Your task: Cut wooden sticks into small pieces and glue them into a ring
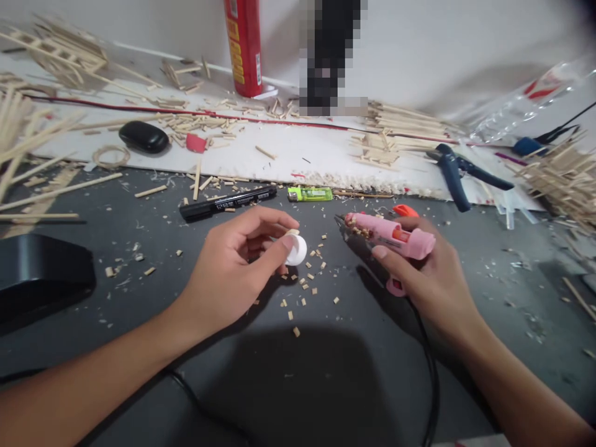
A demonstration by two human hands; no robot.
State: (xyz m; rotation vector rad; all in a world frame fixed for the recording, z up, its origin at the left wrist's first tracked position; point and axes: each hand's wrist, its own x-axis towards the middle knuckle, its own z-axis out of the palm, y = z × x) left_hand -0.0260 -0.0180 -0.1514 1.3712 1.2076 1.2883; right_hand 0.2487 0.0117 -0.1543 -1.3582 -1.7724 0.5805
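Observation:
Between the thumb and fingers of my left hand (237, 261) is a small round white cap (297, 249), with a bit of wood showing at its upper edge. My right hand (428, 279) is wrapped round a pink hot glue gun (388, 234), its nozzle pointing left toward the cap but apart from it. Small wood chips are stuck near the gun's tip, and a black cord runs down from its handle. Under and between my hands, several tiny cut wood pieces (305, 287) lie scattered on the dark table (298, 385).
Behind my hands lie a black marker (228, 203) and a green lighter (310, 194). Blue-handled pliers (454, 174) rest at the right. Wooden sticks (405, 121), a black case (144, 136), a red can (244, 49) and a plastic bottle (526, 102) occupy the back. A black object (44, 273) stands left.

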